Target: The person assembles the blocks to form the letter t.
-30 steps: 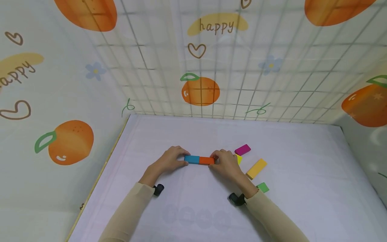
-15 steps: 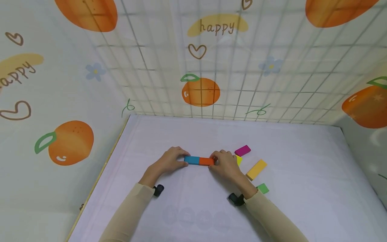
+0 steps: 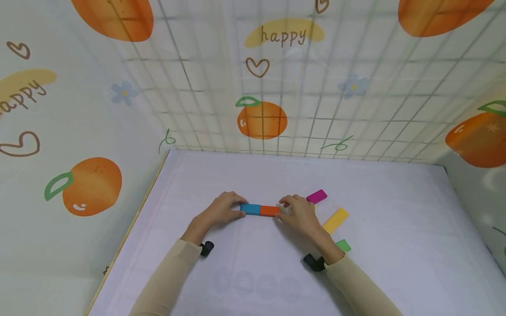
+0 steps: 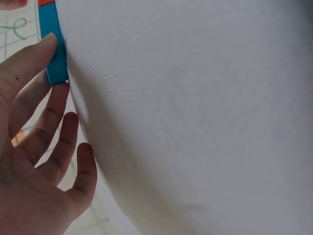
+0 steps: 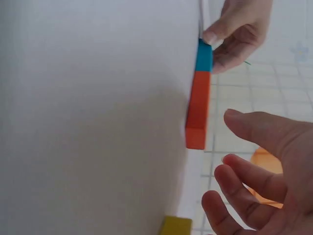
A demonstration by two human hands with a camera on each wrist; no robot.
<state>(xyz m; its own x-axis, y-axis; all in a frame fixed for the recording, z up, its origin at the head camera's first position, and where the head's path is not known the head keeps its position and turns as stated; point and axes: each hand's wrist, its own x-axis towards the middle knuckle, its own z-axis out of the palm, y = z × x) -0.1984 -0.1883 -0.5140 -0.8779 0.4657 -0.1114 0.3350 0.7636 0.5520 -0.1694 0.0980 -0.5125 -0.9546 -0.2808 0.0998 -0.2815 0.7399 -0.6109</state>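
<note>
One blue block [image 3: 251, 209] and one orange block [image 3: 269, 211] lie touching, end to end, on the desk [image 3: 237, 175], their shared long axis running from one set of fingers towards the other. We see the left hand [image 3: 220, 208] pinching the blue block's outer end; the right hand [image 3: 299, 215], nearer the orange block, has its fingers loosely spread, holding nothing, just off that block's free end.

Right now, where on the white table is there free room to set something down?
The widest bare patch of the white table lies right of the amber block and green block. Another lies between the left sleeve and right sleeve, nearer than the blue block and orange block. It is crowded around the right hand, near the magenta block.
</note>
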